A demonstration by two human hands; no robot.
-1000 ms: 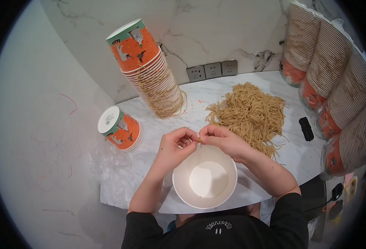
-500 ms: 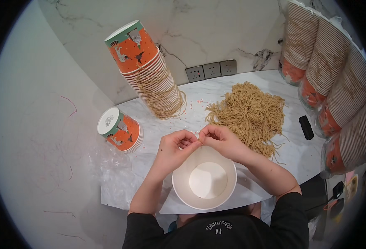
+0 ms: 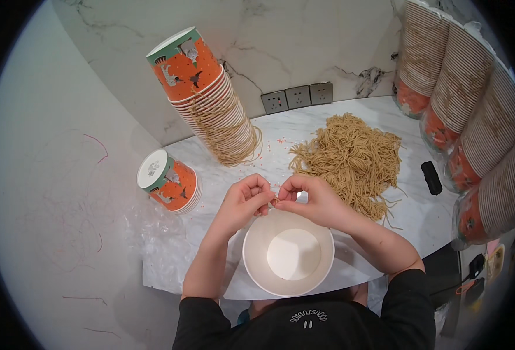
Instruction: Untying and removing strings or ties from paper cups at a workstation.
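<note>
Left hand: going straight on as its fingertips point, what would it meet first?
The left hand would likely meet the right hand first; the two look nearly touching, though depth is unclear.

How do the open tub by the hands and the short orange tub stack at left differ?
The open tub stands mouth up, showing its white inside; the short stack is mouth down, showing a white base and orange-and-green side.
The open tub shows one rim, the short stack several.
The open tub is near the left hand and right hand; the short stack stands apart.
Both are round.
</note>
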